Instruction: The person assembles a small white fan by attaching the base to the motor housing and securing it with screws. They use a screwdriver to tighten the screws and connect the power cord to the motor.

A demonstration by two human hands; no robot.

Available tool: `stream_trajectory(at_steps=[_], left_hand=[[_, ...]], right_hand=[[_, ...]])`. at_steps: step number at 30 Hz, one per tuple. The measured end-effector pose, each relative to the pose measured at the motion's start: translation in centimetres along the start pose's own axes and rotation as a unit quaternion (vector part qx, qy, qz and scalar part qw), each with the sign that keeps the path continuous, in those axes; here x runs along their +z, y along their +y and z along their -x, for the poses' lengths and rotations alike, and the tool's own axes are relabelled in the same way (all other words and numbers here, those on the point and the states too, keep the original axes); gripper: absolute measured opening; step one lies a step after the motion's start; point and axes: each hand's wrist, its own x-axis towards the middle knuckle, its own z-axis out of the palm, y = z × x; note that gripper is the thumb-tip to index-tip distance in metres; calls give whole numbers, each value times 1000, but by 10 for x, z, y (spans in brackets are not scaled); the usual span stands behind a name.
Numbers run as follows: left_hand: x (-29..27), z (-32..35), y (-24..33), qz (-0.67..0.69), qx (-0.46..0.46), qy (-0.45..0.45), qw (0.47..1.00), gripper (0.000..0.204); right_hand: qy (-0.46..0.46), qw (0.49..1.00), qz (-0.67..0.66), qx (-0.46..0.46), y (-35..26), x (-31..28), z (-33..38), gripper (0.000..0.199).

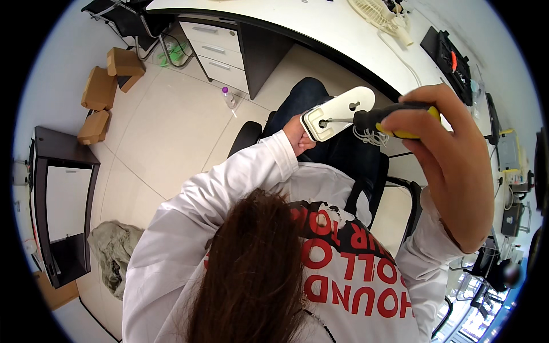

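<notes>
Evidently, right hand (449,140) wrapped around black-and-yellow screwdriver (394,119); left hand (298,136) clamped on near end of white plastic part (337,114), held up between the hands. Shaft seems to enter its recessed hole. Risk: part unsupported, may twist under turning force; tip could skid toward left fingers. Pale cord loops (370,137) just under the screwdriver might snag. Beyond the fingers, white desk (337,28); farther left, tiled floor (166,126), cardboard boxes (100,88).

Cream parts (373,12), case (445,59) on desk (326,23)
</notes>
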Motion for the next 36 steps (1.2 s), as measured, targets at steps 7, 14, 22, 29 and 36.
stream_trajectory(at_steps=[7,14,22,29,36], left_hand=[[1,0,0,9,2,-3,1000,27],[-4,-1,-1,-6,20,1,1000,26],[0,-4,-1,-2,6,34,999,23],[2,-3,-2,-4,19,20,1000,22],[6,-1,-1,-13,-2,13,1000,21]], right_hand=[[43,998,-20,-48,0,9,-6,22],[63,987,50,136,-7,25,-11,32],[54,995,-66,49,3,14,-4,28],[30,996,-87,-3,6,9,1,28],[-11,997,-38,-70,0,1,2,27]])
